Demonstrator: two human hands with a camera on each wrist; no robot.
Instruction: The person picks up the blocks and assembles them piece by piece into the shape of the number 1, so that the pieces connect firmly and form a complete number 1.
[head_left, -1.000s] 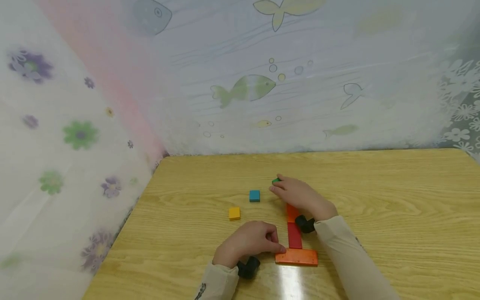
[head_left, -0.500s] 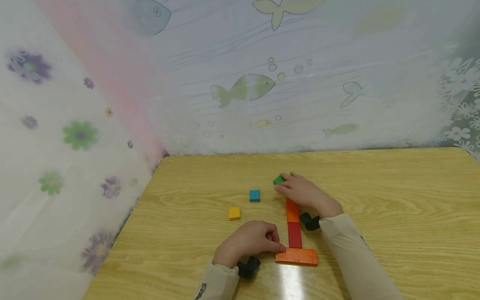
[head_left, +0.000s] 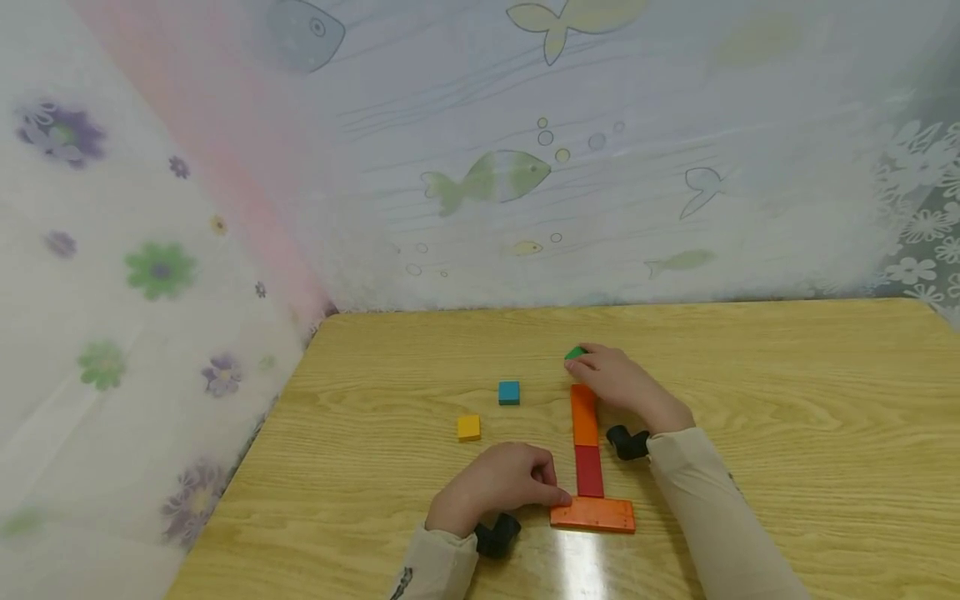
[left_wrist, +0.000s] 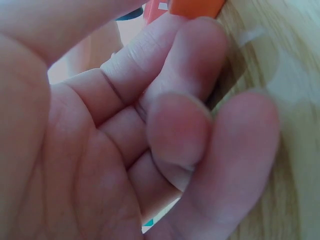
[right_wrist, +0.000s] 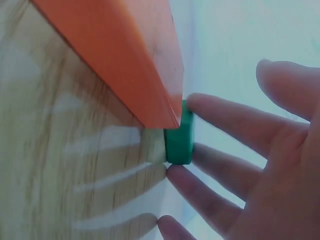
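In the head view my left hand [head_left: 502, 479], fingers curled, holds the near left corner of a long orange block [head_left: 597, 517] on the wooden table. In the left wrist view that orange block [left_wrist: 195, 7] shows only beyond a fingertip. My right hand [head_left: 622, 379] is at the far end of the row, its fairly straight fingers touching a small green block [head_left: 575, 353], partly hidden by them. The right wrist view has fingertips against the green block [right_wrist: 180, 140], close beside the orange strip's end [right_wrist: 115, 45]; the thumb stands away. From the long block, a red block [head_left: 589, 471] and an orange block [head_left: 584, 415] run away in line.
Left of the row lie a blue square block [head_left: 509, 392] and a yellow square block [head_left: 468, 427], apart from each other. A sheet printed with fish [head_left: 502, 175] hangs behind the table, and a flowered sheet [head_left: 161, 271] borders its left side.
The right hand and the green block have shifted right, to the far end of the orange block, uncovering more of it. The left hand stays put.
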